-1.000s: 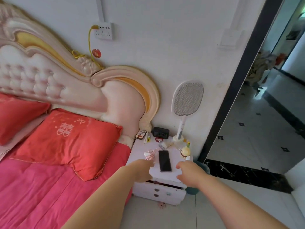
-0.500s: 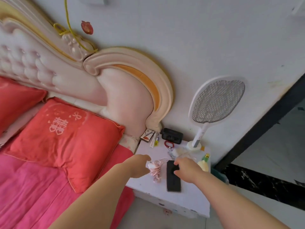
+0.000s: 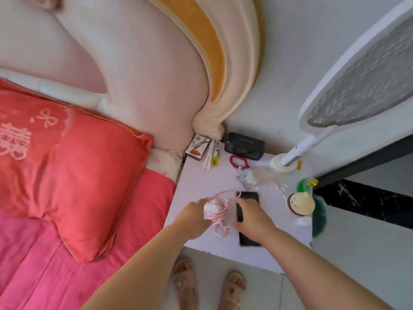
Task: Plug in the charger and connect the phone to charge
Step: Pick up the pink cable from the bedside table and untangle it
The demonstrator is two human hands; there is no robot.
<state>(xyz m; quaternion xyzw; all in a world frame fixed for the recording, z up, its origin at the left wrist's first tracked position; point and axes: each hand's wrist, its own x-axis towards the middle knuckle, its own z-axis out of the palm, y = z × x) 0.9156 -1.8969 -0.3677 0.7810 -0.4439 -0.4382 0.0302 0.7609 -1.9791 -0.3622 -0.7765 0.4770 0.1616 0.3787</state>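
Observation:
A black phone (image 3: pixel 248 239) lies flat on the white bedside table (image 3: pixel 201 182). My right hand (image 3: pixel 252 217) rests over its middle with fingers curled around its edges. Just left of it, my left hand (image 3: pixel 195 217) grips a white charger plug (image 3: pixel 210 207) wrapped in a coiled pink cable (image 3: pixel 220 220); loops of the cable trail onto the tabletop beside the phone. The wall socket is out of view.
At the back of the table stand a black clock (image 3: pixel 244 146), a small box (image 3: pixel 197 147), tubes (image 3: pixel 211 159), a red ring (image 3: pixel 238 161) and an electric swatter (image 3: pixel 357 86) in its base. A round doll bottle (image 3: pixel 300 203) sits at the right. Bed and red pillow (image 3: pixel 67 171) lie left.
The view has dropped closer to the table. My left hand has closed on the charger plug, and my right hand has settled over the phone.

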